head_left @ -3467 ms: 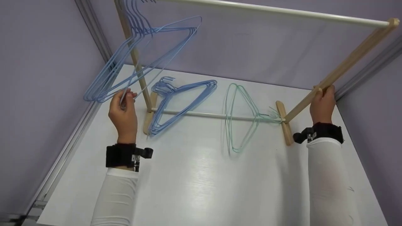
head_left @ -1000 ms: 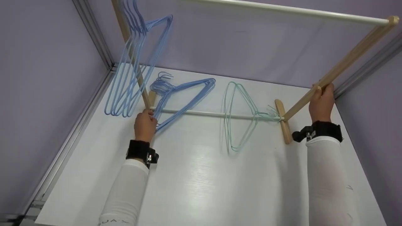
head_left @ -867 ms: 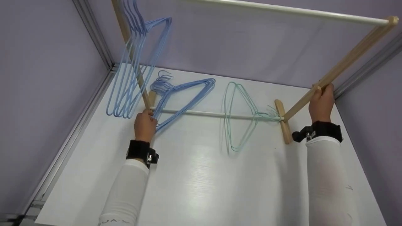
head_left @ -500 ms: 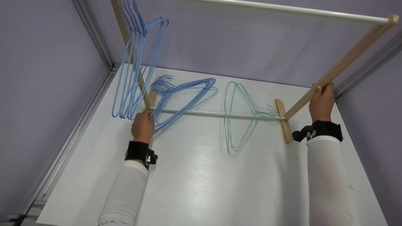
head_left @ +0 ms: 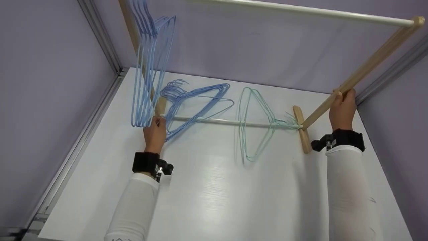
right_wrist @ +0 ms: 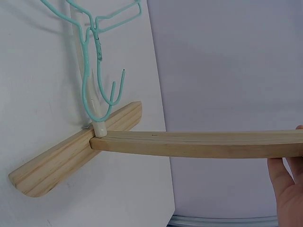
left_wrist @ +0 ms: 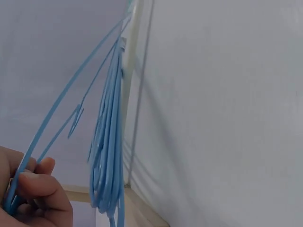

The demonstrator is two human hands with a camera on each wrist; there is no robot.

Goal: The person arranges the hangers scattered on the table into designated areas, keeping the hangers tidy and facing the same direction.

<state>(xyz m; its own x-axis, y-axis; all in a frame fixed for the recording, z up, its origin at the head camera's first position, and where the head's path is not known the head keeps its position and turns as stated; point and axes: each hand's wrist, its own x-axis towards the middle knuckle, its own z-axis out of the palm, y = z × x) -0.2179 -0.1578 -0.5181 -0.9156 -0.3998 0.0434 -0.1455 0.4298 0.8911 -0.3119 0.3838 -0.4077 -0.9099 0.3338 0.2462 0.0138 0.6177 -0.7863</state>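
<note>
In the head view my left hand (head_left: 154,132) is at the near left end of a pile of blue wire hangers (head_left: 207,103) lying across the rack's lower bar. Its thumb and fingers pinch the corner of one blue hanger (left_wrist: 61,97), which stands apart from the bundled others (left_wrist: 108,142) in the left wrist view. My right hand (head_left: 343,108) grips the right wooden post (head_left: 378,60) of the clothes rack. More blue hangers (head_left: 147,73) hang at the left of the upper rod, their hook tops out of view. Green wire hangers (head_left: 245,124) lie on the lower bar at right.
The white upper rod (head_left: 301,11) spans the rack above the white table (head_left: 227,194). Wooden feet (head_left: 302,130) stand at both ends of the lower bar (head_left: 224,121). Purple panels (head_left: 267,50) with metal edging enclose the table.
My left hand has gone from a hanging hanger down to the lower blue pile. One hanger there has swung apart from the rest. The hanging hangers swing rightward; my right hand stays put.
</note>
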